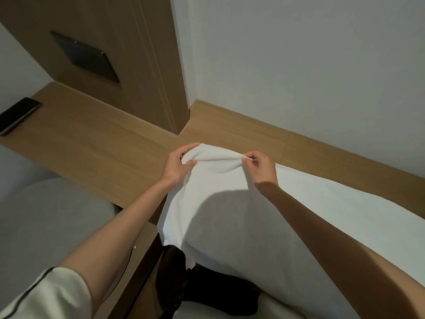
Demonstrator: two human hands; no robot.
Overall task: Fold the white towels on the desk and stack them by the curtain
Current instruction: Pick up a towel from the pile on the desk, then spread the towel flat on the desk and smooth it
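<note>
**White towel** (230, 215): held by its far edge between both hands; spreads from the grips back toward the body, drapes off the near edge of the wooden desk (103, 146) below the wrists; continues rightward beyond the right forearm, one towel or several, cannot tell

**Left hand** (178, 165): fingers curled, thumb and fingers pinching the far left corner, with cloth gathered into a rounded lump inside the grip

**Right hand** (262, 166): fingertips pinching the same far edge, near the left hand and to its right; slack ridge of cloth sagging between the two grips

**Step in hand (judged):** opening fold, task barely begun

**Handling notes:**
- Slide the grips apart along the edge to take out the sag
- Release the bunched corner in the left hand and re-pinch it flat
- Keep both hands level while carrying the edge over, for corner-to-corner alignment
- Lay down, then smooth outward from between the hands
- Soft cloth, likely to crease wherever left gathered

**Smartphone** (18, 116): dark, flat on the desk, well to the left of the left hand, outside the fold's path

**Dark bundle** (207, 288): below the forearms, under the hanging cloth; nature unclear

**Curtain:** not in view; stacking spot cannot be placed from here
</note>
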